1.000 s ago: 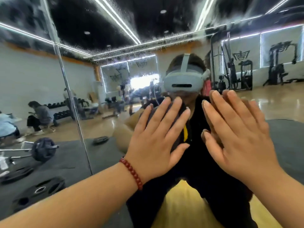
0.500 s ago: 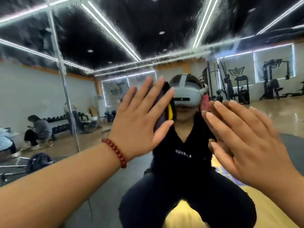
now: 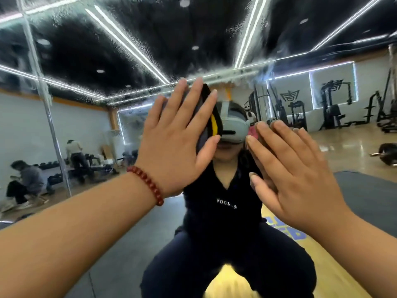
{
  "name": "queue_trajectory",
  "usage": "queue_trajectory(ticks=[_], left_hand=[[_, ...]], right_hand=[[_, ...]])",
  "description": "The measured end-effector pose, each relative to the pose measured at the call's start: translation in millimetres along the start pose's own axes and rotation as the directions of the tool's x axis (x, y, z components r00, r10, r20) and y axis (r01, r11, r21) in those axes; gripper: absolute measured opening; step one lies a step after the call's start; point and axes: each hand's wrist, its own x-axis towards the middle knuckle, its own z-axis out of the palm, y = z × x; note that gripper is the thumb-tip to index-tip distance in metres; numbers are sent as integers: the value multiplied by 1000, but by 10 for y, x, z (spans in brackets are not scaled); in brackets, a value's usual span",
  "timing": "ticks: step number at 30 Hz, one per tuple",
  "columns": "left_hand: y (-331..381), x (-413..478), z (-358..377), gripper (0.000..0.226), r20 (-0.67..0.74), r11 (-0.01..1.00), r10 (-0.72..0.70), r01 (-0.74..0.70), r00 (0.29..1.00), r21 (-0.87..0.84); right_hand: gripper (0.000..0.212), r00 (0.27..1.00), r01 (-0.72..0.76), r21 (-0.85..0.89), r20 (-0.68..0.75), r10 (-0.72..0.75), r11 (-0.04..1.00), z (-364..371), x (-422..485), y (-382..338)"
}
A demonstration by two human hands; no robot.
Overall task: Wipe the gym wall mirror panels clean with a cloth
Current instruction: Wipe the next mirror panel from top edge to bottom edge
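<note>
Currently, head view: your left hand [image 3: 174,147], fingers straight, presses the dark cloth [image 3: 209,117] flat against the mirror panel [image 3: 279,35]; cloth's long axis runs upward. Your right hand [image 3: 294,175], flat and holding nothing, rests on the glass just beside it. Droplet-speckled glass lies above the cloth; left hand nearer.

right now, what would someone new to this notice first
Two open hands pressed flat on the mirror fill the middle: the left hand, with a red bead bracelet on its wrist, presses a dark cloth with a yellow stripe to the glass, and the right hand lies bare beside it. Above them, the top of the mirror is misted with fine droplets.
</note>
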Motion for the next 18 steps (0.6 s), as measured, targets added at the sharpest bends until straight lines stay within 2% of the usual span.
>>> queue_trajectory(ticks=[2, 4, 6, 8, 11, 13, 18], left_hand=[[169, -32, 19, 69, -13, 998, 52, -52, 999, -17], [359, -196, 55, 72, 14, 974, 221, -220, 975, -50], [367, -256, 43, 73, 51, 950, 310, -307, 950, -50], [219, -58, 12, 71, 13, 966, 258, -258, 966, -31], [12, 378, -78, 71, -11, 1000, 21, -21, 1000, -18], [122, 460, -77, 70, -41, 999, -42, 41, 998, -31], [549, 100, 22, 68, 2, 966, 256, -255, 967, -48]], right_hand=[[57, 1000, 0, 27, 7, 0, 1000, -14, 8, 11], [55, 1000, 2, 64, 2, -2, 998, -44, 12, 33], [52, 1000, 15, 83, -7, -14, 996, -87, 11, 73], [48, 999, 24, 85, -26, -22, 996, -121, 35, 147], [49, 999, -12, 56, -41, 15, 998, -140, 129, 275], [55, 998, -58, 31, -36, 59, 998, -139, 197, 349], [60, 995, -100, 32, -21, 101, 994, -131, 126, 390]])
